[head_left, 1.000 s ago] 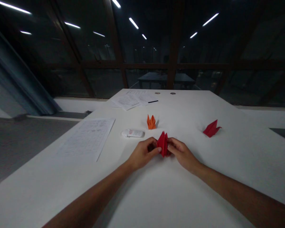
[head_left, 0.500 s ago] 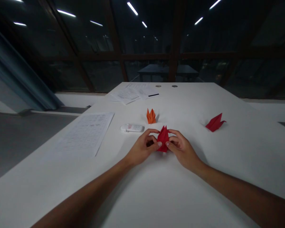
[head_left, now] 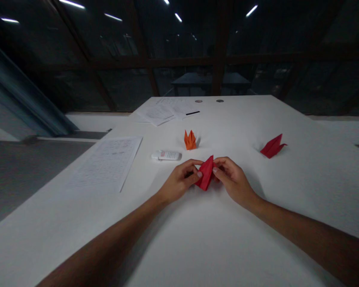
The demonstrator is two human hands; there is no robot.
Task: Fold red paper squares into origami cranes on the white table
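Between my two hands a folded red origami paper point(head_left: 206, 175) is held just above the white table, its pointed tip tilted up to the right. My left hand point(head_left: 181, 180) pinches its left side, thumb in front and fingers behind. My right hand point(head_left: 231, 179) grips the right edge near the tip, thumb in front, with part of the fingers hidden. Beyond my hands stands an orange origami piece point(head_left: 190, 140) with several upright points. Farther right lies a red origami crane point(head_left: 272, 146).
A white remote-like device point(head_left: 166, 155) lies left of the orange piece. Printed sheets point(head_left: 107, 163) rest along the left side of the table point(head_left: 197, 247), with more papers point(head_left: 160, 113) and a black strip point(head_left: 193, 113) at the back. Two round discs sit near the far edge.
The red paper between my hands has turned from nearly upright, with two tips showing, to a slant that shows a broad flat face. The view has tilted slightly down.
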